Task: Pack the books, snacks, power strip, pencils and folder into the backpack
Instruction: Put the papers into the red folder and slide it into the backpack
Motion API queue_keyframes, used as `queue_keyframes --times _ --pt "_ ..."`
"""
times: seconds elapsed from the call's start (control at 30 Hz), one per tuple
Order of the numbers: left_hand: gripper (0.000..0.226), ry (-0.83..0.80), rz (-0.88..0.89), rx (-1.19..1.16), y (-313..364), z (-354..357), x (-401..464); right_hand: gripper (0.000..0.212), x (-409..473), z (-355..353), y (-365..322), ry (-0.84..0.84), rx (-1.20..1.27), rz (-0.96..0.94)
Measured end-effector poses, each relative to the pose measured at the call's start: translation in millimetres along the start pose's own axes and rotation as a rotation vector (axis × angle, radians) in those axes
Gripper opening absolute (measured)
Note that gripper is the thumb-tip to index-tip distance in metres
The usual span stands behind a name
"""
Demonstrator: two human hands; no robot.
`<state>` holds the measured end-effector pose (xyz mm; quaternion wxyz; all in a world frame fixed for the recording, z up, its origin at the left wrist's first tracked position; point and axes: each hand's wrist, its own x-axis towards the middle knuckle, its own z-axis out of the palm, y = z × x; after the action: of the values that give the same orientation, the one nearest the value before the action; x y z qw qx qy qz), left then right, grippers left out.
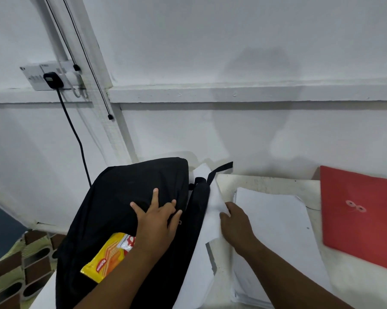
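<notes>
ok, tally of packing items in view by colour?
Black: 1, the backpack, with the left hand pressing on it
Yellow: 1, the snack packet sticking out of the backpack
White: 2, the sheet held by the right hand, and the paper stack
Red: 1, the folder
Total: 5

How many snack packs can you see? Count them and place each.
1: a yellow snack pack sticks out of the black backpack, just below the left hand. Others may be hidden inside.
</notes>
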<state>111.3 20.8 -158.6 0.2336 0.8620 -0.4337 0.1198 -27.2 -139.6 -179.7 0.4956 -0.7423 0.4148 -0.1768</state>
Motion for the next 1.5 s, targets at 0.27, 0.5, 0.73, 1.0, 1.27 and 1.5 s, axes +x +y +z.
queue_keyframes --times 0.27,0.5,0.73,1.0,1.27,1.5 --pt "0.016 -0.006 -0.018 -0.083 10.0 -1.0 -2.4 0.021 -26.9 -68.9 25.8 0.174 -0.019 0.037" --pt "0.023 -0.062 -0.049 -0.103 18.5 6.9 -9.1 0.026 -72.0 -99.9 55.8 0.334 -0.053 0.115" --pt "0.029 -0.077 0.239 -0.222 66.5 18.8 -13.8 0.02 -114.5 -115.6 75.5 0.501 -0.096 0.155" --pt "0.065 -0.382 0.262 -0.309 97.8 74.8 -61.1 0.017 -144.2 -123.9 91.0 0.664 -0.098 0.155" --pt "0.065 -0.343 0.147 -0.278 96.3 94.3 -71.0 0.039 -134.3 -127.8 115.9 0.484 -0.265 0.178" --pt "0.053 -0.337 0.152 -0.27 89.9 102.8 -83.2 0.06 -108.7 -138.4 133.3 0.276 -0.413 0.16"
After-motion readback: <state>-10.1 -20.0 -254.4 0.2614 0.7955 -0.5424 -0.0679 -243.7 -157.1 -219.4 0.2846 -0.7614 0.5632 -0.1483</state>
